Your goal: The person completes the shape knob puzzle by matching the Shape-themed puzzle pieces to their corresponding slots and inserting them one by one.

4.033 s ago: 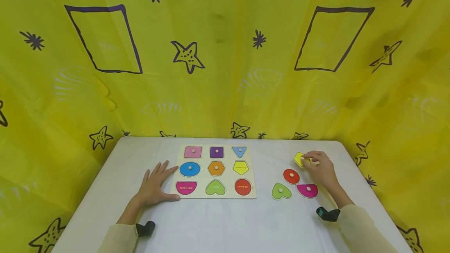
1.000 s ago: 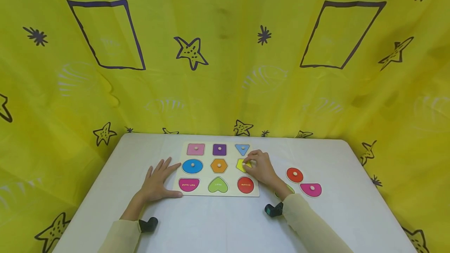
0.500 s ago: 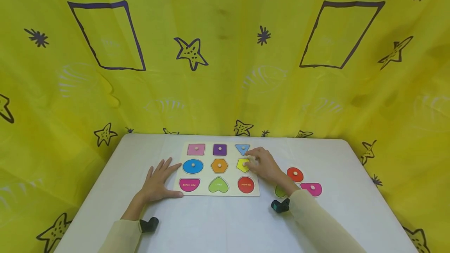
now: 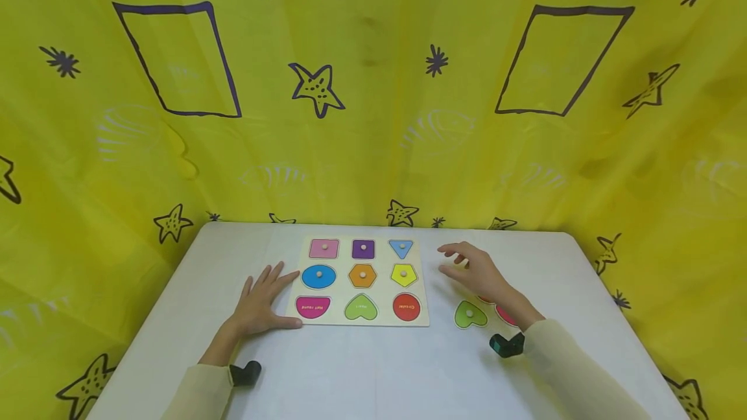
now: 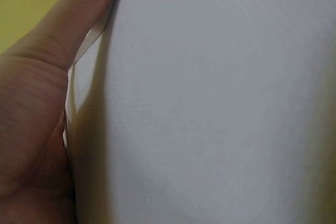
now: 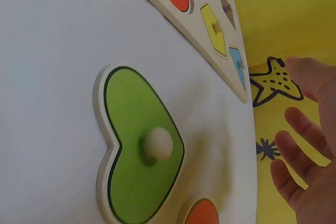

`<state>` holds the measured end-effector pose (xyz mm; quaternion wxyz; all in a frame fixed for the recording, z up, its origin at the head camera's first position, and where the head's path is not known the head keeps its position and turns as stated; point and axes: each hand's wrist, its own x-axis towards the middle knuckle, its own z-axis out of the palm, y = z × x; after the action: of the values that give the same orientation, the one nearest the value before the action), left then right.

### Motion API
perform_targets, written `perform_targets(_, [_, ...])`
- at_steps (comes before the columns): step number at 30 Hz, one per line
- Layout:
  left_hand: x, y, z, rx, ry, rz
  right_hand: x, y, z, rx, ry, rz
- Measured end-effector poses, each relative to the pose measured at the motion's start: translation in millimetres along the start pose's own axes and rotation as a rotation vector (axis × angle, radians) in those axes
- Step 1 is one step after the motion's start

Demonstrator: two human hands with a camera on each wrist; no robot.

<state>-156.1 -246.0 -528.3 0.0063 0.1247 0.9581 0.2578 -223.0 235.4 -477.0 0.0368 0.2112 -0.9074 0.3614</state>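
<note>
A wooden peg puzzle board [image 4: 338, 292] lies on the white table. My left hand [image 4: 260, 302] rests at its left edge, fingers spread, thumb at the near corner. Knobbed pieces fill its two far rows, among them the yellow pentagon [image 4: 412, 275] at the right. Half round, heart and circle recesses in the near row hold no pieces. Right of the board my right hand [image 4: 480, 273] hovers with bent, parted fingers and nothing between them. Below it lies the green heart piece [image 6: 131, 108], knob up; the red circle piece [image 6: 203, 214] and magenta half-round piece [image 4: 504, 316] are partly hidden.
The table [image 4: 373, 374] is covered in white, with a yellow patterned curtain [image 4: 362, 167] behind and at both sides. A dark wrist camera [image 4: 506, 345] sits at each sleeve cuff.
The right hand carried the yellow pentagon from the right of the table into its recess, let go of it and moved back to the right. The left hand stayed at the board.
</note>
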Motion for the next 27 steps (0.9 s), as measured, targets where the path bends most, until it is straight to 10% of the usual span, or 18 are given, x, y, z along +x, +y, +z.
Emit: perform_targets(27, [0.7, 5.2, -7.6, 0.022, -0.058, -0.057, -109.3, 56.7, -42.0, -0.116, 0.09, 0.222])
